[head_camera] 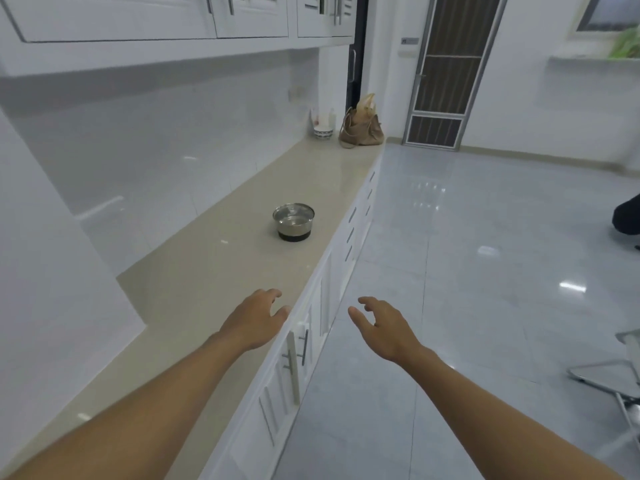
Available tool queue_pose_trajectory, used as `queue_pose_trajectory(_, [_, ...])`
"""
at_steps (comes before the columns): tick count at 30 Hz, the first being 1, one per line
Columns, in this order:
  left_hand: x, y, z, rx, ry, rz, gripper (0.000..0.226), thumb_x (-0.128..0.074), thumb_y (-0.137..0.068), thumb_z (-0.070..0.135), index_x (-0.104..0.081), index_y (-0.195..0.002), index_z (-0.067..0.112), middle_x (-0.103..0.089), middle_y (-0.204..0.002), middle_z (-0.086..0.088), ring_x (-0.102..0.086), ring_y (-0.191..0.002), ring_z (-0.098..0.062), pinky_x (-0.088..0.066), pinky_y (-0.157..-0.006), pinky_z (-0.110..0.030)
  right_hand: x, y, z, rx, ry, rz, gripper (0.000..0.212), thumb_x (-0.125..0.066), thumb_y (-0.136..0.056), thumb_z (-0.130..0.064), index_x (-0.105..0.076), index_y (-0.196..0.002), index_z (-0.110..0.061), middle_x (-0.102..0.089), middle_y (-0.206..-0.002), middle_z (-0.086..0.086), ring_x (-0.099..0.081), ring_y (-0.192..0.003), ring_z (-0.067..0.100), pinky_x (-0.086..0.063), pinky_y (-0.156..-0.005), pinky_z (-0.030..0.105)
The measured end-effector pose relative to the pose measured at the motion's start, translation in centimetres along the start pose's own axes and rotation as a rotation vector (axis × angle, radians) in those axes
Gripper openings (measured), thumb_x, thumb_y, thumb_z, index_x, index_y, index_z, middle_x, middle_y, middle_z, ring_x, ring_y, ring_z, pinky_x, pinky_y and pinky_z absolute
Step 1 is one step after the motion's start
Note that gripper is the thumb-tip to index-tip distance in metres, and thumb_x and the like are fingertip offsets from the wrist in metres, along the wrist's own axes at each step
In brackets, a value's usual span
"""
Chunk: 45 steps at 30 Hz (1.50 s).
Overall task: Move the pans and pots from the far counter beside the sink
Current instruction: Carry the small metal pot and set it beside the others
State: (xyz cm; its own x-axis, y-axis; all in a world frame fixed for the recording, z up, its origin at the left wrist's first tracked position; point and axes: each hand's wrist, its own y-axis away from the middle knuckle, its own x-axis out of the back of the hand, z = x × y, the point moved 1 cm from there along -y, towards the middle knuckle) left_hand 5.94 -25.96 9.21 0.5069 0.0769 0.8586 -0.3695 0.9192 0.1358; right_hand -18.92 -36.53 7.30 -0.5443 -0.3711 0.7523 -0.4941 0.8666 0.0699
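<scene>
A small steel pot [293, 222] with a glass lid and a dark base stands on the beige counter [214, 271], near its front edge. My left hand [256, 318] hovers over the counter's front edge, fingers apart and empty, well short of the pot. My right hand [381, 327] is held out over the floor beside the cabinets, fingers spread, holding nothing. No sink is in view.
A tan handbag [362, 128] and a white container [323, 124] sit at the counter's far end. White drawers and cabinet doors [311, 341] run below the counter. A metal chair frame [616, 379] stands at the right. A person's dark shoe [628, 216] shows at the right edge.
</scene>
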Motion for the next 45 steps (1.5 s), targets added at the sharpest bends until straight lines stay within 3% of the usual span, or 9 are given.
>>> queue_pose_trajectory(16, [4.4, -26.8, -0.1, -0.005, 0.010, 0.024, 0.052, -0.049, -0.096, 0.043, -0.047, -0.141, 0.018, -0.048, -0.144, -0.004, -0.052, -0.123, -0.023, -0.042, -0.103, -0.037, 2.1, -25.6, 1.2, -0.002, 0.048, -0.022, 0.063, -0.042, -0.095, -0.062, -0.044, -0.144, -0.023, -0.053, -0.141, 0.004, -0.053, -0.124, 0.022, -0.043, -0.105, 0.038])
queue_pose_trajectory(22, [5.2, -33.2, -1.8, 0.014, 0.044, 0.026, 0.043, -0.050, -0.093, 0.045, -0.052, -0.130, 0.024, -0.051, -0.133, -0.002, -0.053, -0.118, -0.021, -0.043, -0.095, -0.034, 0.9, -33.8, 0.9, -0.006, 0.035, -0.061, 0.063, -0.042, -0.094, -0.063, -0.044, -0.144, -0.024, -0.053, -0.140, 0.004, -0.054, -0.123, 0.022, -0.042, -0.102, 0.034])
queue_pose_trajectory(30, [4.8, -41.9, -4.7, 0.107, 0.115, 0.078, 0.033, -0.052, -0.093, 0.040, -0.060, -0.122, 0.027, -0.054, -0.121, 0.000, -0.054, -0.115, -0.019, -0.045, -0.098, -0.036, -2.2, -47.0, 0.1, 0.105, 0.004, -0.156, 0.067, -0.043, -0.094, -0.061, -0.039, -0.147, -0.020, -0.046, -0.148, 0.004, -0.045, -0.134, 0.019, -0.034, -0.107, 0.031])
queue_pose_trajectory(34, [3.7, -46.3, -5.3, 0.183, 0.129, 0.088, 0.024, -0.052, -0.092, 0.041, -0.063, -0.107, 0.026, -0.057, -0.113, -0.004, -0.058, -0.111, -0.023, -0.049, -0.094, -0.039, -3.7, -53.1, 0.1, 0.157, -0.023, -0.202, 0.068, -0.046, -0.095, -0.058, -0.036, -0.149, -0.018, -0.040, -0.152, 0.005, -0.039, -0.139, 0.019, -0.032, -0.109, 0.031])
queue_pose_trajectory(37, [2.5, -49.9, -6.4, 0.265, 0.155, 0.115, 0.041, -0.057, -0.092, 0.034, -0.057, -0.131, 0.021, -0.050, -0.133, -0.005, -0.051, -0.126, -0.022, -0.040, -0.107, -0.034, -5.2, -58.1, 0.0, 0.198, -0.041, -0.240, 0.064, -0.049, -0.096, -0.052, -0.037, -0.148, -0.017, -0.041, -0.150, 0.004, -0.037, -0.138, 0.018, -0.029, -0.105, 0.026])
queue_pose_trajectory(40, [1.3, -52.7, -7.6, 0.316, 0.189, 0.144, 0.047, -0.058, -0.092, 0.033, -0.053, -0.137, 0.020, -0.045, -0.137, -0.004, -0.052, -0.125, -0.020, -0.039, -0.107, -0.030, -6.9, -61.8, 0.1, 0.286, -0.063, -0.279, 0.052, -0.052, -0.098, -0.044, -0.042, -0.143, -0.019, -0.047, -0.140, 0.002, -0.037, -0.135, 0.016, -0.030, -0.100, 0.022])
queue_pose_trajectory(45, [-1.7, -55.5, -9.2, 0.379, 0.281, 0.151, 0.048, -0.050, -0.097, 0.035, -0.044, -0.144, 0.025, -0.041, -0.139, -0.003, -0.052, -0.126, -0.021, -0.040, -0.109, -0.035, -10.1, -65.8, 0.6, 0.325, -0.128, -0.390, 0.053, -0.051, -0.098, -0.040, -0.040, -0.146, -0.021, -0.047, -0.143, 0.000, -0.040, -0.133, 0.014, -0.037, -0.108, 0.033])
